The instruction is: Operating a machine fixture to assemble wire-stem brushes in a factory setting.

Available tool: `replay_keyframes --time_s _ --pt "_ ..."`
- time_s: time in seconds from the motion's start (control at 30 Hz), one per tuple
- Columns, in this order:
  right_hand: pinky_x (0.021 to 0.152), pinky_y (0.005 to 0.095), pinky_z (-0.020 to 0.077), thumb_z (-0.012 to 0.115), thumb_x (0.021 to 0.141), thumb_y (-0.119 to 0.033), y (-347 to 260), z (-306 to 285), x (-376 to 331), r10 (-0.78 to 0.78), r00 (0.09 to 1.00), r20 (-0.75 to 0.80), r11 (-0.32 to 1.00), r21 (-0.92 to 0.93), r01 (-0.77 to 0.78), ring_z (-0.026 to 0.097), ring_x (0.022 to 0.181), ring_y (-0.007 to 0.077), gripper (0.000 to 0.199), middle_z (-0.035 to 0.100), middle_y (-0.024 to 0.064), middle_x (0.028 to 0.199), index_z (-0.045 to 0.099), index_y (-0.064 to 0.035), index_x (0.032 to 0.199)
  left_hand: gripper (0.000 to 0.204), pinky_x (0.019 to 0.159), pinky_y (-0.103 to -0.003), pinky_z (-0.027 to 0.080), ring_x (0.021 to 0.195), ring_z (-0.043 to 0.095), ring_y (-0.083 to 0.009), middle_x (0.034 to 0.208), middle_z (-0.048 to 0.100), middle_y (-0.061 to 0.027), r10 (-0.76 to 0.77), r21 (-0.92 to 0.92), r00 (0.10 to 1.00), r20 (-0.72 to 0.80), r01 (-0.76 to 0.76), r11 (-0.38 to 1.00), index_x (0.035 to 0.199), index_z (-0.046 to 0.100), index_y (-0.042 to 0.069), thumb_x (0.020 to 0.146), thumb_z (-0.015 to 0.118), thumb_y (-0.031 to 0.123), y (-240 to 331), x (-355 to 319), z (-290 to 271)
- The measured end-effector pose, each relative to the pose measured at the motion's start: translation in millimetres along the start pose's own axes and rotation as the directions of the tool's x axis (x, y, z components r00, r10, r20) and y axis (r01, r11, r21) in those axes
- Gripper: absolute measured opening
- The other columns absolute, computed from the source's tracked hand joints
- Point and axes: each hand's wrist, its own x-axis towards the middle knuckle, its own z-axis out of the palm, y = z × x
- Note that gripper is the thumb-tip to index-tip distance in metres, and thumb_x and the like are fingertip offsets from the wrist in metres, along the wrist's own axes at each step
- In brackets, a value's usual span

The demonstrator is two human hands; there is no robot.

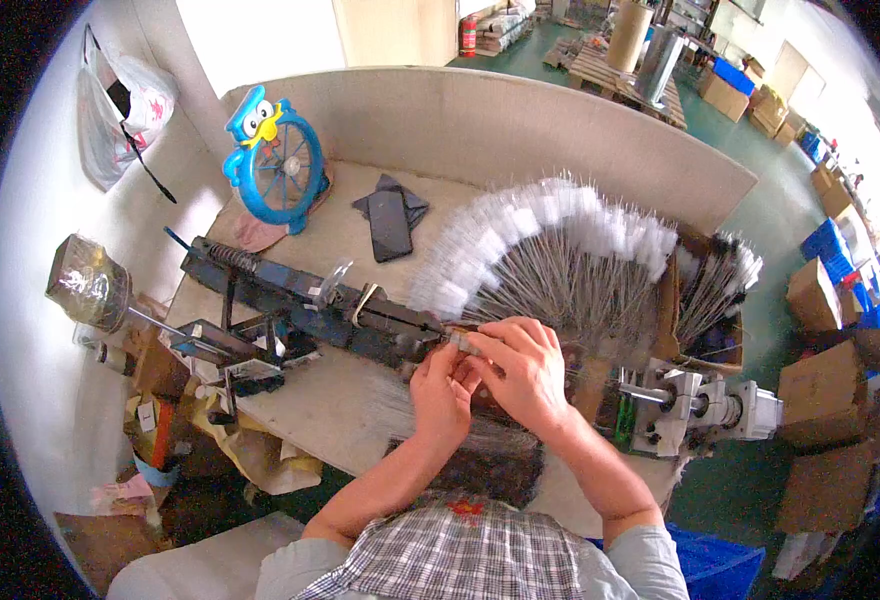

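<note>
Adjoining one machine (pixel 300 302): two hands (pixel 442 402) (pixel 526 372)

A workshop is indicated by a machine (pixel 305 318) mounted on a desk (pixel 328 402), brushes (pixel 560 262) fanned in bulk, and cartons (pixel 822 392) and a loaded pallet (pixel 592 70) kept on green floor (pixel 742 165).

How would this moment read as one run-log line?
left hand: at right end of dark machine | right hand: close beside left | grip: unclear | white-tipped wires: fanned beyond | phone: lying flat
</note>
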Motion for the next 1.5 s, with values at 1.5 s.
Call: replay_keyframes --time_s 1.5 --pt "0.062 0.0379 0.0486 0.062 0.079 -0.025 7 -51 -92 0.189 0.828 0.528 0.942 0.140 -0.304 0.062 0.072 0.0278 0.019 0.064 0.0080 0.075 0.065 -0.0077 0.084 0.044 0.090 -0.037 0.043 0.112 0.050 -0.0233 0.127 0.047 -0.0145 -0.052 0.584 0.994 0.097 -0.014 0.812 0.129 0.039 0.005 0.093 0.045 0.030 40 -37 -48"
